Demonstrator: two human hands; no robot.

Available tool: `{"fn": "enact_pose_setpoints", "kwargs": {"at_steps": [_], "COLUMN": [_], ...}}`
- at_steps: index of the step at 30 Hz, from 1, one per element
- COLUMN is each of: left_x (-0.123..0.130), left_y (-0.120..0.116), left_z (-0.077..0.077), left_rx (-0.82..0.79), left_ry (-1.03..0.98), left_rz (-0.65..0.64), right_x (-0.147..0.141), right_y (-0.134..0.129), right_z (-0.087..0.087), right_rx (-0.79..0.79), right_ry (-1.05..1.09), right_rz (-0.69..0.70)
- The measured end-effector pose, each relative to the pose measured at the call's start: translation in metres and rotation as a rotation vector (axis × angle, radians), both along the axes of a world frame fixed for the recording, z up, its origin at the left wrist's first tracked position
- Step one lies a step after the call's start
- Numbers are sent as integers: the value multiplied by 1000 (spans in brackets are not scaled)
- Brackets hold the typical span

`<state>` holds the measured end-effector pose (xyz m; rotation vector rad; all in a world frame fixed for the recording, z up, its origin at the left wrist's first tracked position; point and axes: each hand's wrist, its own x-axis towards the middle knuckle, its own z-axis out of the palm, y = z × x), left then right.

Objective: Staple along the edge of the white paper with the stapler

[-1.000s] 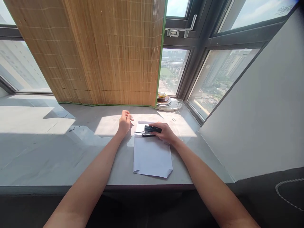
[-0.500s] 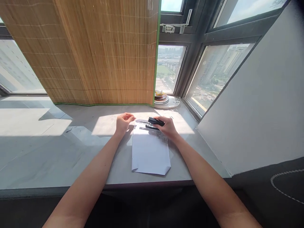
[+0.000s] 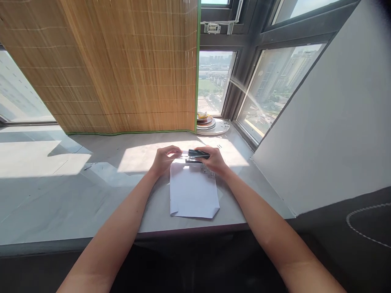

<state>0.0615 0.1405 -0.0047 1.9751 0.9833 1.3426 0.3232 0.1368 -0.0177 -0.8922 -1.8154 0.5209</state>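
Black stapler (image 3: 199, 153) mid-frame, over the top edge of the paper; can't tell from here if it touches the sheet. Dark top and dark base show one above the other, silver front end pointing frame left.

Right hand (image 3: 215, 160) comes in from the right and is closed around the stapler's rear, thumb and fingers on it, back of hand facing up, wrist slightly bent. Left hand (image 3: 166, 160) sits at the silver front end, fingers curled, thumb and fingertips drawn together in a narrow pinch; can't tell if anything small is held there. Both forearms bare, reaching up from the lower left and lower right corners, converging at centre, hands close together.

White paper (image 3: 194, 193) lies flat below the stapler, portrait-wise, bottom corners creased, a block of dark print near its upper right.

All of it is on a pale window ledge (image 3: 106, 207) with sunlit patches. Bamboo blind (image 3: 131, 69), green-edged, fills the upper left to centre. Small plate stack (image 3: 207, 125) just right of its lower corner. Dark window frame (image 3: 250, 30) upper right, white wall (image 3: 330, 122) at far right.
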Motion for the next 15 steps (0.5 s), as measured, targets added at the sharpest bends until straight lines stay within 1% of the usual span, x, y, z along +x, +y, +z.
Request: {"fn": "enact_pose_setpoints", "kwargs": {"at_steps": [4, 10, 15], "left_x": [2, 2, 1], "left_y": [0, 0, 0], "left_z": [1, 3, 3], "left_rx": [34, 29, 40], "left_ry": [111, 90, 132], "left_rz": [-17, -117, -137], "right_x": [0, -1, -3], "right_y": [0, -1, -4], "right_z": [1, 3, 4], "right_rx": [14, 22, 23], "right_ry": [-14, -4, 22], "right_rz": [4, 26, 23]}}
